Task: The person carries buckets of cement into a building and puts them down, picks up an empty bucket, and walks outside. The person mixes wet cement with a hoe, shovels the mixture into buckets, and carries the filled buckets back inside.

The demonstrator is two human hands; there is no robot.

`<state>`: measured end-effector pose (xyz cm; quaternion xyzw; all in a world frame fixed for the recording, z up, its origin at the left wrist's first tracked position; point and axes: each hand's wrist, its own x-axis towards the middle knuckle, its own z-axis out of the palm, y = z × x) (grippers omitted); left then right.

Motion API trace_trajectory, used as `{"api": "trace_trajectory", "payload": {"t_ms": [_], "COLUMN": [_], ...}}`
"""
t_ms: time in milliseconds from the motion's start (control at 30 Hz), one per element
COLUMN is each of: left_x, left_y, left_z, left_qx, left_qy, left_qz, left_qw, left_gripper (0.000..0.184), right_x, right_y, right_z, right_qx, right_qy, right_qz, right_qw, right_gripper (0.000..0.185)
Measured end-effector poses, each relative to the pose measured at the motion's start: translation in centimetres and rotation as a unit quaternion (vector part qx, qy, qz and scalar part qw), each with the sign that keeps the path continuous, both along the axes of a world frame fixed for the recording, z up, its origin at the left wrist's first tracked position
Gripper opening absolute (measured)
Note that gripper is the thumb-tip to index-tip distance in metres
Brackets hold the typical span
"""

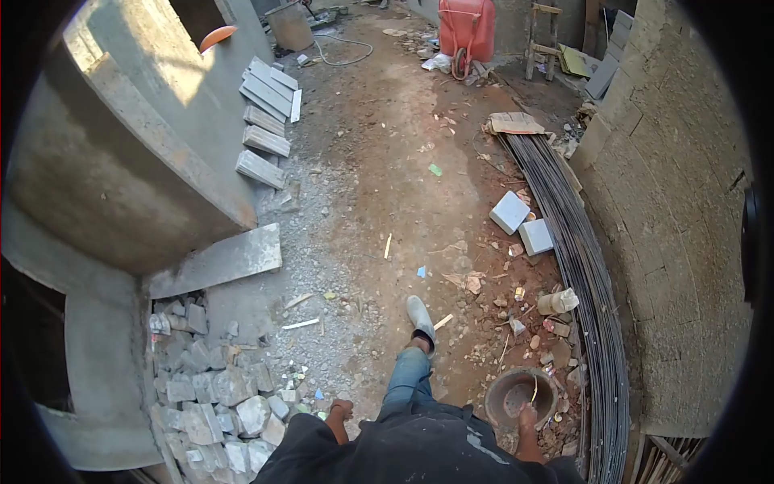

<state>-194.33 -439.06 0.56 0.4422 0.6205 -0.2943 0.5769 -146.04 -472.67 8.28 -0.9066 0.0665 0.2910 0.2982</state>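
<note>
My left hand (342, 408) hangs low beside my thigh, its fingers curled; whether anything is in it is too small to tell. On the other side, my right hand (527, 416) is closed around a thin pale stick-like item (534, 390) that points upward. Behind that hand, in this view from above, lies a round grey bowl-like tub (496, 395) on the dirt. One leg in blue jeans, with a light boot (418, 313), is stretched forward on the ground.
Long dark rods (564, 218) run along the right wall, with white blocks (510, 212) beside them. Rubble (218, 395) is piled at lower left. Stacked slabs (264, 141) line the left wall. A red wheelbarrow (468, 28) stands upright far ahead.
</note>
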Motion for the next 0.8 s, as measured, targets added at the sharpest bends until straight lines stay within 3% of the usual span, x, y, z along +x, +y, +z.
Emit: {"api": "trace_trajectory", "payload": {"t_ms": [33,67,100,167,200,233,267,300,333,367,400,467,500,567,633,667,767,800], "left_x": [2.2,2.8,5.0,10.9,14.7,18.8,22.1,25.1,30.0,34.6,38.0,43.7,45.4,49.3,50.9,51.0,48.7,47.6], "left_y": [2.0,5.8,10.0,15.2,19.1,23.0,27.0,31.0,34.9,39.2,43.5,51.8,55.8,62.5,67.9,70.9,78.2,79.4], "left_z": [0.6,-4.5,-4.9,-3.1,-1.2,1.0,0.6,-0.5,3.3,9.1,10.2,12.0,12.3,12.2,10.2,9.0,2.3,3.2], "left_qx": [-0.030,-0.005,0.055,0.108,0.140,0.160,0.107,0.086,0.185,0.193,0.201,0.170,0.176,0.209,0.235,0.255,0.310,0.321], "left_qy": [0.059,-0.008,-0.065,-0.054,-0.057,-0.063,-0.093,-0.128,-0.151,-0.209,-0.258,-0.373,-0.374,-0.357,-0.284,-0.244,-0.060,0.007], "left_qz": [0.249,0.060,-0.122,-0.371,-0.427,-0.409,-0.105,0.219,0.205,0.278,0.265,0.314,0.312,0.261,0.224,0.191,0.092,0.088], "left_qw": [0.966,0.998,0.989,0.921,0.892,0.896,0.984,0.964,0.949,0.917,0.907,0.856,0.855,0.872,0.902,0.916,0.944,0.943], "left_gripper": [0.019,0.021,0.023,0.024,0.024,0.025,0.023,0.021,0.019,0.021,0.025,0.027,0.027,0.029,0.029,0.029,0.033,0.034], "right_x": [2.7,5.3,8.1,13.3,15.5,17.7,20.1,22.3,24.3,25.3,26.3,27.8,29.1,30.4,33.1,34.9,41.5,43.6], "right_y": [2.7,6.1,9.1,14.0,16.3,19.0,21.5,23.7,26.5,30.2,33.8,40.7,43.9,51.6,57.4,60.1,70.8,74.9], "right_z": [-0.4,-0.5,0.2,2.2,2.7,2.9,3.3,3.8,3.6,3.2,2.9,1.2,0.4,1.3,1.0,-0.2,-3.1,-2.6], "right_qx": [-0.031,-0.025,-0.033,-0.054,-0.060,-0.061,-0.045,-0.045,-0.103,-0.005,0.079,0.111,0.132,0.127,0.117,0.143,0.160,0.129], "right_qy": [-0.065,-0.073,-0.104,-0.140,-0.153,-0.167,-0.127,-0.128,-0.105,-0.032,0.040,0.097,0.148,0.121,0.118,0.120,0.113,0.153], "right_qz": [0.043,0.047,0.035,0.031,0.020,0.008,0.007,0.009,0.008,-0.057,-0.131,-0.145,-0.160,-0.160,-0.144,-0.201,-0.223,-0.220], "right_qw": [0.996,0.996,0.993,0.988,0.986,0.984,0.991,0.991,0.989,0.998,0.987,0.978,0.967,0.971,0.976,0.962,0.955,0.955], "right_gripper": [0.045,0.045,0.045,0.045,0.046,0.047,0.047,0.047,0.042,0.039,0.039,0.040,0.042,0.048,0.044,0.040,0.044,0.042]}}
